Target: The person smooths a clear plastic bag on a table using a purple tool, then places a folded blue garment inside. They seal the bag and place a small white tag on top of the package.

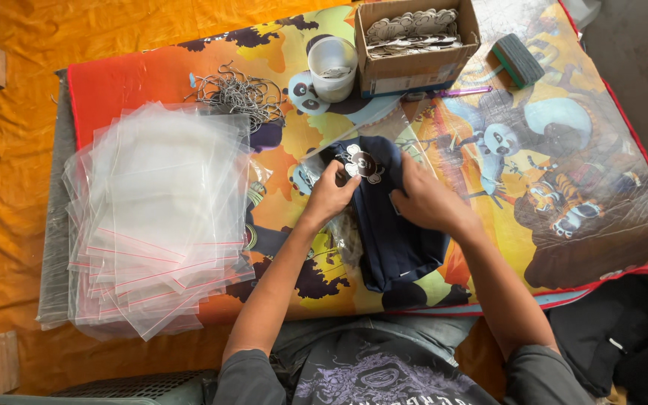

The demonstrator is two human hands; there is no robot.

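A folded dark navy garment (395, 232) lies on the colourful cartoon-print table cover (489, 90) in front of me. My left hand (329, 193) pinches a round silver-and-dark tag (361, 163) at the garment's top edge. My right hand (427, 201) presses on the garment just right of the tag, fingers curled into the fabric. Crumpled clear plastic (346, 236) sits under my left wrist beside the garment.
A thick stack of clear zip bags with red seal lines (160, 217) fills the left side. A pile of metal wire hooks (240, 94), a white cup (333, 67), a cardboard box of tags (414, 37) and a green-grey block (517, 60) stand at the far edge. Dark cloth (609, 337) lies at right.
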